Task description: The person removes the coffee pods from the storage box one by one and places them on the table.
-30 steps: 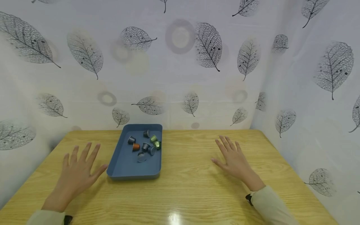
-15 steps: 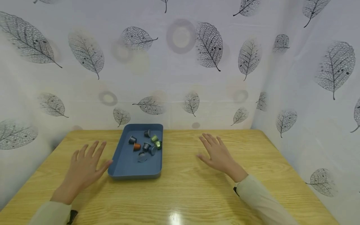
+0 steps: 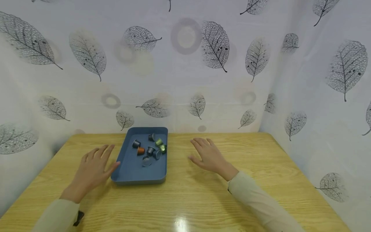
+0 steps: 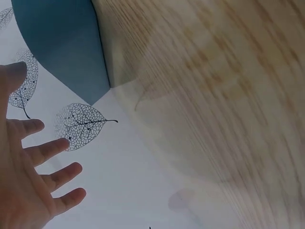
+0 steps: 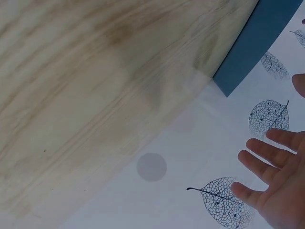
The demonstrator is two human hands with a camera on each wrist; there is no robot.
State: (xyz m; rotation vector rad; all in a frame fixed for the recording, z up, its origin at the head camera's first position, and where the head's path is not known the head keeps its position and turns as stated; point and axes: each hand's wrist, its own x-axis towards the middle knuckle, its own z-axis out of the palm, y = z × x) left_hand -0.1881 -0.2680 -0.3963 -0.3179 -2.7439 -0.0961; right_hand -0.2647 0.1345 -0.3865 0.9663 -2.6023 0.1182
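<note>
A shallow blue tray [image 3: 127,172] sits left of centre on the wooden table. Several coffee capsules lie scattered inside it: an orange capsule [image 3: 140,150], a green capsule [image 3: 158,142], another green one by the right wall, and dark and grey ones such as the dark capsule [image 3: 136,143]. My left hand [image 3: 92,170] hovers at the tray's left side, fingers spread, its thumb tip overlapping the rim in the head view. To the right of the tray, my right hand [image 3: 211,158] hangs over the table with fingers extended, holding nothing. Both wrist views show the tray's outer wall [image 4: 66,43] beyond the fingers.
The light wooden table [image 3: 185,199] reaches back to a white curtain [image 3: 179,77] printed with dark leaves, which also runs along the right and left sides. Long light sleeves cover both forearms, and dark straps show at the wrists.
Both hands have moved inward toward the tray, the right hand travelling farther to the left than the left hand has to the right. The tray and capsules have stayed in place.
</note>
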